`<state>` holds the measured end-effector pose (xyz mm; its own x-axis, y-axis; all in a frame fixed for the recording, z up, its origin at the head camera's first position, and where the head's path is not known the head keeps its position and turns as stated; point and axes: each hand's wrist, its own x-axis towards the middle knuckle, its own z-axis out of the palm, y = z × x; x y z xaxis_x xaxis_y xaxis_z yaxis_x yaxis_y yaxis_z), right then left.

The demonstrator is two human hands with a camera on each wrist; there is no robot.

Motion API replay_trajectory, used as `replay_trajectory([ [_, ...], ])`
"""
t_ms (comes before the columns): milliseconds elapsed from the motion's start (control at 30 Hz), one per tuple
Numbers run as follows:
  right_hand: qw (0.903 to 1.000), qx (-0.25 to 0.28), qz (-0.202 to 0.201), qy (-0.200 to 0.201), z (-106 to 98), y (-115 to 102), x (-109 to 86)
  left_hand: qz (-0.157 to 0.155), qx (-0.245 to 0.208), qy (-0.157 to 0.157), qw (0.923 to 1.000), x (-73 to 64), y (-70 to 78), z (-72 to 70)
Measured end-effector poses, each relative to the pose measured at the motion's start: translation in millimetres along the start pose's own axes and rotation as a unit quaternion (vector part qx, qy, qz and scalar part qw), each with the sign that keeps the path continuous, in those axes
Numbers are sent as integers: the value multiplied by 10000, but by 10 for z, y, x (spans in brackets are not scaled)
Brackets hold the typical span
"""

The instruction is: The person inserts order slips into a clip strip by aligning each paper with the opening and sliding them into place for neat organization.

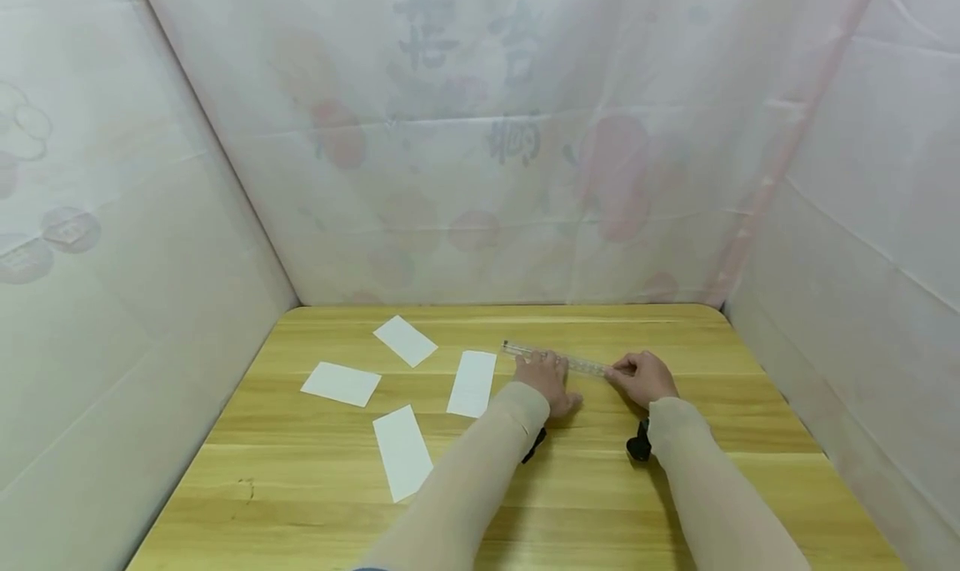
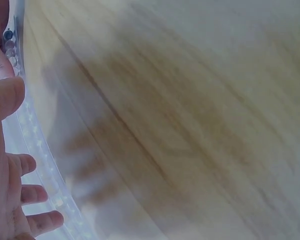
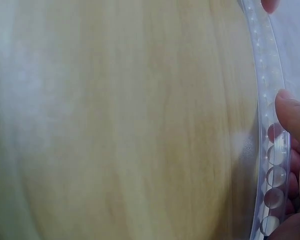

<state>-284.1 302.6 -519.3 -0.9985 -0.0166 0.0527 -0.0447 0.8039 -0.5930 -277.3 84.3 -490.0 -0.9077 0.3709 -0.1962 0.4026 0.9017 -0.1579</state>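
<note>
A long, narrow clear plastic strip (image 1: pixel 585 364) with a row of clear round pieces along it lies slanted across the right half of the table. My right hand (image 1: pixel 645 378) pinches its right end; in the right wrist view the thumb (image 3: pixel 292 114) is on one side and curled fingers show behind the strip. My left hand (image 1: pixel 546 379) lies over the strip's left part with fingers spread, hiding a stretch of it. The left wrist view shows its fingers (image 2: pixel 35 194) extended across the strip (image 2: pixel 45 165), not curled round it.
Several white rectangular cards lie flat on the wooden table (image 1: pixel 600 504): one card (image 1: pixel 472 383) just left of my left hand, others farther left, including a near card (image 1: pixel 405 454) beside my left forearm. Pale fabric walls (image 1: pixel 480 179) stand at the back and sides.
</note>
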Motion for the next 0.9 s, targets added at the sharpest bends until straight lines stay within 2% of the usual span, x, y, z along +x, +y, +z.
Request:
replay_trajectory([
  [433, 9999, -39, 15, -108, -8, 33, -81, 86, -50, 300, 9995, -45, 51, 107],
  [733, 9997, -24, 16, -234, -18, 40, -160, 238, -315, 344, 9986, -199, 48, 79],
  [900, 9997, -34, -98, -200, -25, 53, -194, 298, -117, 376, 9988, -274, 72, 52],
])
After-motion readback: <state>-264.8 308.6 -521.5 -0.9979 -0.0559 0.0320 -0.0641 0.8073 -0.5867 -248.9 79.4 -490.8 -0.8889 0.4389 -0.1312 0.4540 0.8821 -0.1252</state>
